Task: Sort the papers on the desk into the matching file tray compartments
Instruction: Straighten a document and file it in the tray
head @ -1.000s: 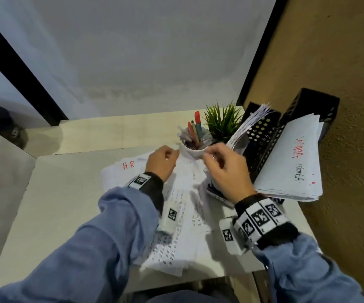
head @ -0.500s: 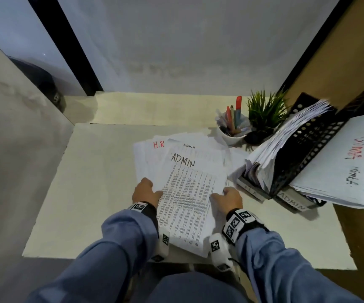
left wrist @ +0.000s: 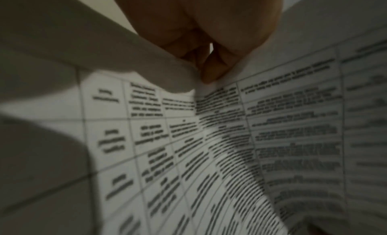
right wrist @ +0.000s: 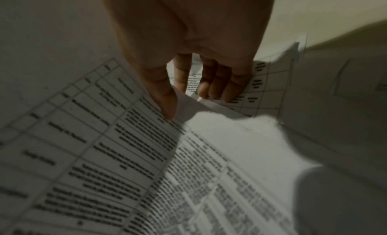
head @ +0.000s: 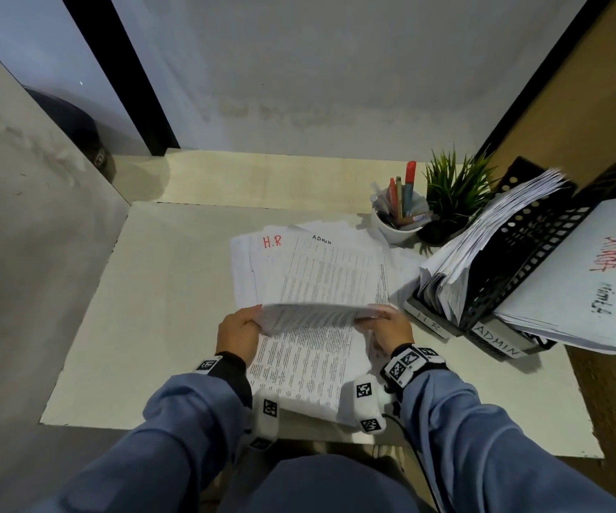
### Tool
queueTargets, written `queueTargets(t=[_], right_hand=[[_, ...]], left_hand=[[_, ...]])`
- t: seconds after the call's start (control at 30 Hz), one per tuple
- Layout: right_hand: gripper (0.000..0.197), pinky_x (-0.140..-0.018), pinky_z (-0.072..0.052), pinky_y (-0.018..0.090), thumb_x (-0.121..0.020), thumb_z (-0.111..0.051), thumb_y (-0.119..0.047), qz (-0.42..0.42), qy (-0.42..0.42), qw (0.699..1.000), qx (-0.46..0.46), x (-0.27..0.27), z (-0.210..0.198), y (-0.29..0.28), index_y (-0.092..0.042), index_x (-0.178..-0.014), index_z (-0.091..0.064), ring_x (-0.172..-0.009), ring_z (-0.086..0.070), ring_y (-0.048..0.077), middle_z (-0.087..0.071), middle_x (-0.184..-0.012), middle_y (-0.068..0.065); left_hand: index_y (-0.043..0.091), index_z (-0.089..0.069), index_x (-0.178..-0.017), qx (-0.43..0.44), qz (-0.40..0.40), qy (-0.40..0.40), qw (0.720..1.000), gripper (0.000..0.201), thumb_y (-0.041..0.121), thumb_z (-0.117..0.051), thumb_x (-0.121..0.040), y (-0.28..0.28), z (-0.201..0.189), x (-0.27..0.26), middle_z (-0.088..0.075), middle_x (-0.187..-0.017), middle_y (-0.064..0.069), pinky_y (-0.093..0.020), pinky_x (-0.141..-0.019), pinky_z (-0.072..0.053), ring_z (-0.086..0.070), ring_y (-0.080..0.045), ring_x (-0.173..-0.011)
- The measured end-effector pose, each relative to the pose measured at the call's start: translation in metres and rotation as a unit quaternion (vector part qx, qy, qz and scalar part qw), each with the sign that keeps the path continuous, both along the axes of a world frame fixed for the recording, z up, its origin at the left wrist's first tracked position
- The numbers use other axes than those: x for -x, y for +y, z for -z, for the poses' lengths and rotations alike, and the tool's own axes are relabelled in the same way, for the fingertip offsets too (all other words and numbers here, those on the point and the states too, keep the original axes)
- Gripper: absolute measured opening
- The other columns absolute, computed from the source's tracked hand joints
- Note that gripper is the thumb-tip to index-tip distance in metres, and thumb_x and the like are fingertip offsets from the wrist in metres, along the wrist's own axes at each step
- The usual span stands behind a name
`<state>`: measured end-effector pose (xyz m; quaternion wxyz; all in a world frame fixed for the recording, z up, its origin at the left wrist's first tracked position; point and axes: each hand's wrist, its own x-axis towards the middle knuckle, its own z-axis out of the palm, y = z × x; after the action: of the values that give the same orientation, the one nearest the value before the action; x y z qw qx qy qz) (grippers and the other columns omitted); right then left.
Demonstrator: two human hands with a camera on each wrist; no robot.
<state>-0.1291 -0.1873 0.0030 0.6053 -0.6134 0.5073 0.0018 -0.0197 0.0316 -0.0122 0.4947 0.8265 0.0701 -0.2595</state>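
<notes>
A printed sheet (head: pixel 314 315) is lifted off the paper pile (head: pixel 321 275) in the middle of the desk. My left hand (head: pixel 241 329) pinches its left edge, and my right hand (head: pixel 386 323) pinches its right edge. The left wrist view shows my thumb and finger pinched on the sheet (left wrist: pixel 230 139). In the right wrist view my thumb lies on top of the sheet (right wrist: pixel 104 147) and my fingers (right wrist: pixel 220 86) are below it. Pages marked H.R (head: pixel 272 241) and ADMIN (head: pixel 322 239) lie in the pile. The black file tray (head: pixel 514 283) stands at the right, with compartments labelled H.R (head: pixel 430 322) and ADMIN (head: pixel 497 340).
A white cup of pens (head: pixel 399 216) and a small green plant (head: pixel 454 194) stand behind the pile, left of the tray. Thick paper stacks (head: pixel 577 283) fill the tray and overhang it. The desk (head: pixel 151 327) has walls at the left and back.
Both hands came back from the pen cup to the near edge of the pile. They took hold of the top ADMIN sheet and lifted it, so its far end curls up toward me.
</notes>
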Motion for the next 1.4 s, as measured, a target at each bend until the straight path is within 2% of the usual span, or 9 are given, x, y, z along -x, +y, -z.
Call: queueTargets(t=[0.1,0.3,0.47,0.63,0.83,1.0,1.1,1.27,1.4], right_hand=[[0.017,-0.072,-0.050,0.032,-0.071,-0.063,0.017,0.026,0.002,0.999,-0.032,-0.002,-0.009,0.004,0.002,-0.077,-0.066,-0.078,-0.058,0.028,-0.063,-0.078,0.010],[0.025,-0.062,-0.043,0.025,-0.069,-0.052,0.021,0.092,-0.021,0.993,-0.072,0.001,-0.016,0.008,-0.002,-0.076,-0.059,-0.071,-0.053,0.024,-0.055,-0.070,0.009],[0.024,-0.061,-0.044,0.029,-0.066,-0.051,0.020,0.094,-0.013,0.993,-0.074,0.003,-0.007,0.003,-0.003,-0.066,-0.058,-0.067,-0.052,0.024,-0.052,-0.065,0.009],[0.021,-0.055,-0.039,0.025,-0.067,-0.057,0.014,0.085,0.017,0.994,-0.060,0.004,-0.004,-0.004,-0.005,-0.059,-0.055,-0.056,-0.047,0.022,-0.050,-0.059,0.008],[0.033,-0.070,-0.038,0.032,-0.083,-0.049,0.007,0.070,0.052,0.996,-0.035,-0.001,0.001,-0.009,-0.010,-0.055,-0.048,-0.058,-0.044,0.020,-0.048,-0.062,0.005],[0.019,-0.072,-0.050,0.034,-0.079,-0.055,0.006,0.084,0.014,0.995,-0.054,-0.001,-0.001,-0.006,-0.012,-0.074,-0.055,-0.070,-0.054,0.020,-0.060,-0.085,0.015],[0.054,-0.100,-0.041,0.045,-0.073,-0.053,0.020,0.122,-0.106,0.975,-0.153,-0.005,-0.014,0.004,-0.003,-0.122,-0.050,-0.110,-0.055,0.033,-0.060,-0.120,0.015],[0.022,-0.079,-0.051,0.025,-0.086,-0.058,0.002,0.056,-0.142,0.988,0.003,-0.018,-0.064,0.006,-0.004,-0.107,-0.062,-0.097,-0.064,0.023,-0.067,-0.105,0.011],[0.021,-0.060,-0.051,0.015,-0.084,-0.058,0.007,0.039,-0.270,0.957,0.098,-0.020,-0.107,0.011,-0.014,-0.079,-0.062,-0.064,-0.064,-0.002,-0.065,-0.076,-0.001]], left_hand=[[0.002,-0.067,-0.071,-0.017,0.013,0.049,0.999,0.026,-0.007,-0.047,-0.085,-0.011,-0.004,-0.005,-0.066,-0.085,-0.013,-0.014,-0.070,-0.045,-0.058,-0.031,-0.084],[0.010,-0.041,-0.052,-0.019,-0.059,0.025,0.998,0.048,0.034,-0.053,-0.092,-0.024,-0.015,-0.029,-0.043,-0.055,-0.006,-0.029,-0.061,-0.032,-0.039,-0.023,-0.058],[0.007,-0.058,-0.111,0.046,0.030,-0.027,0.998,0.039,-0.015,-0.039,-0.085,-0.030,-0.020,-0.034,-0.055,-0.094,-0.009,-0.017,-0.065,-0.042,-0.052,-0.022,-0.086],[0.021,-0.070,-0.049,0.031,0.065,0.010,0.997,0.051,-0.014,-0.045,-0.076,-0.016,-0.002,-0.031,-0.063,-0.056,0.001,-0.032,-0.068,-0.047,-0.053,-0.022,-0.067],[0.015,-0.064,-0.037,0.084,0.047,0.068,0.993,0.057,-0.024,-0.039,-0.069,-0.011,-0.010,-0.013,-0.064,-0.068,-0.011,-0.033,-0.071,-0.047,-0.056,-0.030,-0.077],[0.016,-0.066,-0.068,0.138,-0.013,0.113,0.984,0.011,0.024,-0.065,-0.075,-0.017,-0.021,-0.009,-0.065,-0.072,0.000,-0.027,-0.070,-0.045,-0.057,-0.020,-0.076],[0.019,-0.062,-0.118,0.227,0.009,0.156,0.961,0.062,0.067,-0.051,-0.080,-0.018,-0.028,-0.005,-0.068,-0.114,0.001,-0.035,-0.096,-0.043,-0.062,-0.016,-0.106],[0.010,-0.064,-0.098,0.219,0.021,-0.002,0.976,0.018,0.006,-0.069,-0.081,-0.031,-0.064,0.002,-0.069,-0.099,-0.009,-0.027,-0.083,-0.055,-0.066,-0.025,-0.093],[0.017,-0.060,-0.099,0.217,-0.010,-0.156,0.963,0.023,-0.002,-0.061,-0.085,-0.038,-0.093,-0.004,-0.065,-0.089,0.010,-0.006,-0.064,-0.049,-0.064,0.008,-0.076]])
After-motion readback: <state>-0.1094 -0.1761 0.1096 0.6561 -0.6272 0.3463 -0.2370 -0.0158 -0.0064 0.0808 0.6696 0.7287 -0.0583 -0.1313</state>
